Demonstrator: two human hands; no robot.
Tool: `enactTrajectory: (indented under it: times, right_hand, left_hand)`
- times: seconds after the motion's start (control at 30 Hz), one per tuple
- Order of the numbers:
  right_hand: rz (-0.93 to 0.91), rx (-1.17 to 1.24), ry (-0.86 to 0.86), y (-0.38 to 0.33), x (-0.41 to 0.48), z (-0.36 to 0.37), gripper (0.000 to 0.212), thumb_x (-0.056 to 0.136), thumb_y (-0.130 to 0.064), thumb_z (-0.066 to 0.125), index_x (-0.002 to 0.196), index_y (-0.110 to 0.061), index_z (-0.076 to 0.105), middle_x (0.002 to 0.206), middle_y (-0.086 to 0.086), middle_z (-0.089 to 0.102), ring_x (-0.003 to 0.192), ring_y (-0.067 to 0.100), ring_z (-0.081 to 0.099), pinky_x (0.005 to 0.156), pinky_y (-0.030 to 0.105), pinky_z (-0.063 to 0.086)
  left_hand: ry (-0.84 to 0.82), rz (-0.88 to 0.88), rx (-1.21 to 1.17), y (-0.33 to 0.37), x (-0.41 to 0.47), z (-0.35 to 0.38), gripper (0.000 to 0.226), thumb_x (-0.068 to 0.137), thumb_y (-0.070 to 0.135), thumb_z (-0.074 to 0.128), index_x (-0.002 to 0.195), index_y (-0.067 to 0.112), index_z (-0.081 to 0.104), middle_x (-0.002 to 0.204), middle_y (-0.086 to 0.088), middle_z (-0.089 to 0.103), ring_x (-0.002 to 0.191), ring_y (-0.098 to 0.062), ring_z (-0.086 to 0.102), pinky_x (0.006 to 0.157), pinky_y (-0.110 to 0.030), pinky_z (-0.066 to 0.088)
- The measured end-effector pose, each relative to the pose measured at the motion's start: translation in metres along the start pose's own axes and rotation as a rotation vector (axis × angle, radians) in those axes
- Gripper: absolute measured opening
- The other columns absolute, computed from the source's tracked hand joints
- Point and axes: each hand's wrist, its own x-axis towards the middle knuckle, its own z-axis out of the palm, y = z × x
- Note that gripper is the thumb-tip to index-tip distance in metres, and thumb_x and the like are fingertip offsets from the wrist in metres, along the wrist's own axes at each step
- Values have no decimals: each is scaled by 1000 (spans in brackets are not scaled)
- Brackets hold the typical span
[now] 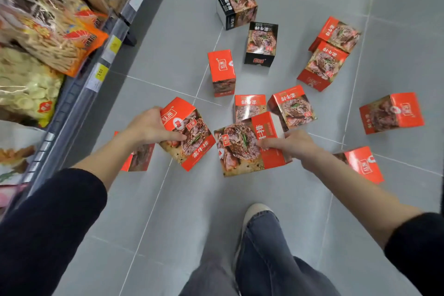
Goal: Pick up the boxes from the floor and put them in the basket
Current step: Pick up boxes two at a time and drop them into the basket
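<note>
Several red boxes printed with a steak picture lie scattered on the grey tiled floor (192, 211), along with two black boxes (236, 7) (262, 42) further away. My left hand (150, 126) grips one red box (189, 134) by its upper left edge, tilted. My right hand (292, 145) grips a second red box (245, 146) at its right end. Another red box (138, 158) lies under my left forearm, and one more (364, 163) lies beyond my right forearm. No basket is in view.
A shop shelf (79, 94) with price tags and snack bags (60, 38) runs along the left. More red boxes lie at the middle (221, 72) (292, 108) and right (323, 65) (391, 113). My jeans leg and shoe (257, 214) stand at the bottom centre.
</note>
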Motion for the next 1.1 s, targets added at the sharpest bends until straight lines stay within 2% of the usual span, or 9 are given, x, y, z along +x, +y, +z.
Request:
enactTrajectory:
  times: [0.17,0.33,0.4,0.47,0.6,0.7,0.83,0.93,1.1]
  right_hand:
    - [-49,-131,-75,-92,-76,-16,70,49,-40,88,105,-8,62,96,5,70,80,15,68,64,27,54]
    - [-95,-262,-152,-185,-165,-6,62,49,-39,88,94,-5,63,80,4,69,71,15,67,57,25,54]
    - [-148,-336,-201,-225,-207,7,57,48,-41,88,89,-8,65,79,4,70,72,17,67,67,30,57]
    - [-209,-387,-231,-263,-250,23,50,50,-39,87,85,-9,66,78,4,71,73,17,68,74,29,57]
    - [-341,-472,-348,-325,-334,64,30,63,-29,84,75,-9,65,57,-2,67,52,8,62,47,17,46]
    - [-421,-558,-455,-359,-390,103,28,66,-23,83,66,-8,59,37,-9,57,33,0,53,35,11,36]
    - [-540,-721,-626,-386,-468,161,35,63,-18,85,90,-3,68,53,-5,69,47,3,64,44,15,49]
    - [-662,-909,-738,-389,-529,200,70,42,-38,92,98,-3,69,81,8,75,71,19,72,71,35,60]
    - [-870,-1177,-952,-352,-645,260,58,50,-35,90,95,-5,68,90,9,74,78,20,72,74,35,59]
  left_hand:
    - [4,-10,-73,12,-84,-85,77,57,52,82,118,19,48,105,1,60,93,-20,57,86,-34,48]
    - [26,-12,-201,-4,-186,-186,63,58,44,85,106,24,50,94,9,63,92,-16,60,82,-30,48]
    - [58,-39,-235,-16,-240,-231,55,59,39,86,100,25,51,87,14,62,86,-13,60,74,-23,46]
    - [99,-73,-260,-30,-294,-271,57,60,37,86,102,23,50,91,10,63,89,-15,61,80,-27,48]
    - [195,-137,-266,-58,-403,-329,50,65,35,84,98,26,49,89,13,60,85,-9,58,75,-19,46]
    - [253,-221,-295,-82,-482,-350,61,63,43,84,107,26,45,100,8,60,92,-12,58,79,-22,47]
    - [356,-358,-361,-107,-591,-345,74,60,49,83,115,23,41,106,7,56,94,-13,56,83,-26,46]
    - [446,-499,-378,-111,-675,-318,88,62,49,81,130,16,36,108,7,49,97,-14,51,85,-26,43]
    - [538,-770,-475,-105,-823,-242,94,59,53,82,132,17,34,117,6,54,102,-13,54,92,-30,47]
